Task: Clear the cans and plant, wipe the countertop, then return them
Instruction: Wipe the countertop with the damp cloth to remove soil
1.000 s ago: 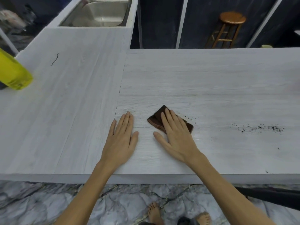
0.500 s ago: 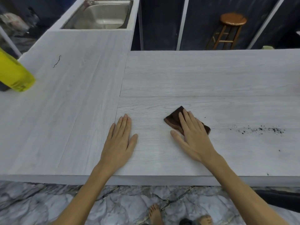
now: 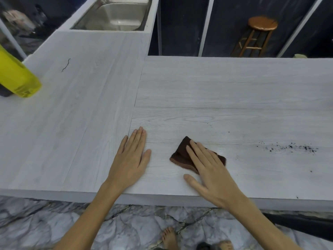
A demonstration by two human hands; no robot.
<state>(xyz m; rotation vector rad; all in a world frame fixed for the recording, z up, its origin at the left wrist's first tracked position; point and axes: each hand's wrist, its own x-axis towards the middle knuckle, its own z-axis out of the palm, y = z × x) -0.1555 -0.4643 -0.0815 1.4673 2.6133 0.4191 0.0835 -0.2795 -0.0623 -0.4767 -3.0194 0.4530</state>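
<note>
My right hand (image 3: 210, 170) lies flat on a folded dark brown cloth (image 3: 180, 156) and presses it onto the pale wood-grain countertop (image 3: 216, 87), close to the near edge. My left hand (image 3: 131, 159) rests palm down on the counter just left of the cloth, fingers together, holding nothing. A line of dark soil crumbs (image 3: 292, 147) sits on the counter to the right of the cloth. A yellow can (image 3: 18, 76) stands at the far left edge of the view, partly cut off. No plant is in sight.
A steel sink (image 3: 115, 15) is set into the counter's far left arm. A wooden stool (image 3: 259, 33) stands behind the counter on the right. A dark object (image 3: 5, 92) shows beside the yellow can. My bare feet are on marble floor (image 3: 36, 222) below the counter edge.
My right hand first slid the cloth to the right toward the crumbs, then pulled it back toward the near edge and slightly left. My left hand has stayed in place.
</note>
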